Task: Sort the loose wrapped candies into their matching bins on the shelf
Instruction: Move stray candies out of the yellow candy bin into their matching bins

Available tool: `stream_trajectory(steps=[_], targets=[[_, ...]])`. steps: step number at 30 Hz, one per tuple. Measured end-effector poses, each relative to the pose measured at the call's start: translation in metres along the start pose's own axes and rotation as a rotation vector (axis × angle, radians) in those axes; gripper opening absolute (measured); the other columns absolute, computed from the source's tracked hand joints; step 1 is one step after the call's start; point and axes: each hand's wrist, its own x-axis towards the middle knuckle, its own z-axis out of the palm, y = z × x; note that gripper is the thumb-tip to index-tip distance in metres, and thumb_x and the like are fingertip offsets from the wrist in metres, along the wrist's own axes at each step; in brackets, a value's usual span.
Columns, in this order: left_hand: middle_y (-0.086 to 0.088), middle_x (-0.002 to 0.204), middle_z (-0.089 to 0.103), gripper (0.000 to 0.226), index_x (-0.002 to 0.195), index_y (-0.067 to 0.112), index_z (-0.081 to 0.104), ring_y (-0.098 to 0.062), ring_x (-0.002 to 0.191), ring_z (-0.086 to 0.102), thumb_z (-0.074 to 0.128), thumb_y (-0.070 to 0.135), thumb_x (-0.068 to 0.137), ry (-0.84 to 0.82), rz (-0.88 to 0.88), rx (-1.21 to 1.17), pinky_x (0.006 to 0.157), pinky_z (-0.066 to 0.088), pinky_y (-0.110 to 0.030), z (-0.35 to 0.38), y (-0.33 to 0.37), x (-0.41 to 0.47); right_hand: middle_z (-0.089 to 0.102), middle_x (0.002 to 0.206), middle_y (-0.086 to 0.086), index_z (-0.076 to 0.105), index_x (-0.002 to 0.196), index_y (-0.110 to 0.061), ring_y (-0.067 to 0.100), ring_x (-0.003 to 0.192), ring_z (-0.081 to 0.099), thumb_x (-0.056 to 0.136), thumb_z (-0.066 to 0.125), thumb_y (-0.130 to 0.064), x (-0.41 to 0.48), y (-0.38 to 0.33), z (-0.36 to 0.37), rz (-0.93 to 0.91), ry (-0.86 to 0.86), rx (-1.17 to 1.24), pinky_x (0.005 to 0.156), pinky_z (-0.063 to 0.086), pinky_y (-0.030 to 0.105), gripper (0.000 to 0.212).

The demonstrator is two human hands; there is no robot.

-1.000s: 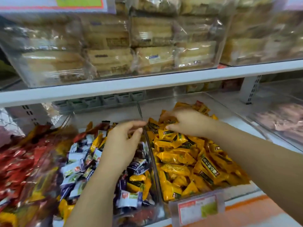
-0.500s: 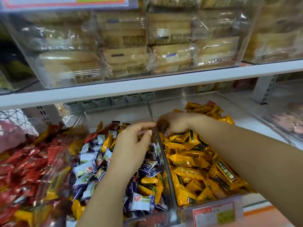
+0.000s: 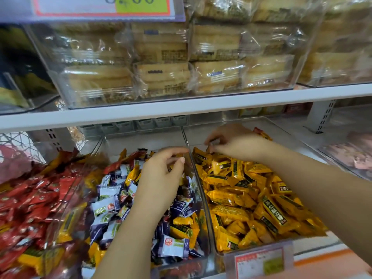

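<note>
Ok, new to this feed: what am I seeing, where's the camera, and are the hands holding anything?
No machine: a person's bare hands, filmed by one head-worn camera looking down at a shelf. Three clear bins hold red candies on the left, mixed candies (white, purple, yellow) in the middle, yellow candies on the right. The left hand hovers open over the mixed candies. The right hand pinches something small and dark over the yellow candies, too blurred to name.

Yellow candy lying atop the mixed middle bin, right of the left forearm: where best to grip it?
Probably from above, pinching across its plump middle: the yellow candy lies flat atop the pile, the left forearm on its left, the bin wall on its right.
</note>
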Motion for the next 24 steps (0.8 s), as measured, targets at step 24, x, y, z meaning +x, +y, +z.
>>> stream_trajectory(steps=[24], targets=[[0.019, 0.097, 0.066, 0.026, 0.097, 0.038, 0.062, 0.009, 0.088, 0.059, 0.052, 0.015, 0.094, 0.246, -0.011, 0.016, 0.076, 0.042, -0.006, -0.011, -0.006, 0.002, 0.052, 0.133, 0.004, 0.044, 0.136, -0.02, 0.022, 0.115, 0.053, 0.086, 0.066, -0.026, 0.056, 0.006, 0.048, 0.088, -0.216, -0.094, 0.085, 0.041, 0.023, 0.055]])
